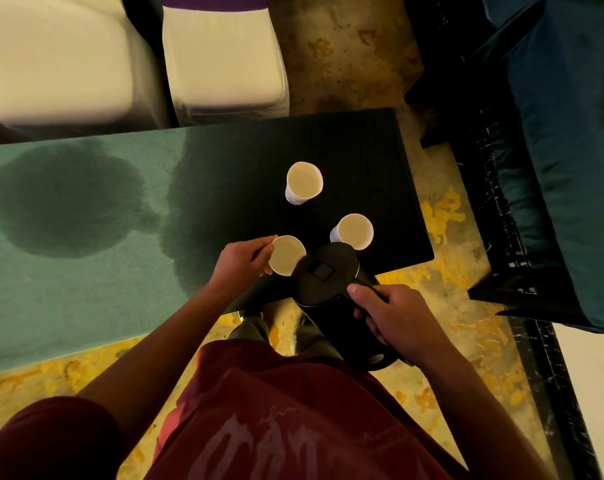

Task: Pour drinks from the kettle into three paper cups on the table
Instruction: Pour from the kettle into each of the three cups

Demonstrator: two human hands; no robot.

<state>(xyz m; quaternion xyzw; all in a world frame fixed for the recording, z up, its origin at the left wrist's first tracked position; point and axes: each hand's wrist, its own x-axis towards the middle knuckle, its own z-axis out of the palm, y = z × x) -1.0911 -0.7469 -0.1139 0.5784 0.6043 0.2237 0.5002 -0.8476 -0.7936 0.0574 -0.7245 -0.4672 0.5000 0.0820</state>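
Three white paper cups stand on the dark wet end of the green table (86,306). The far cup (304,181) and the right cup (353,231) stand free. My left hand (242,262) grips the side of the near cup (286,254). My right hand (394,317) holds the handle of a black kettle (324,275), thumb on top. The kettle's lid end lies against the near cup's rim and overlaps the right cup's lower edge. Whether liquid is flowing is hidden by the kettle.
Large dark wet patches (68,199) spread over the green tablecloth to the left. Two white-covered chairs (221,57) stand behind the table. A dark blue covered table (563,150) is at the right. Patterned yellow carpet (442,216) lies around.
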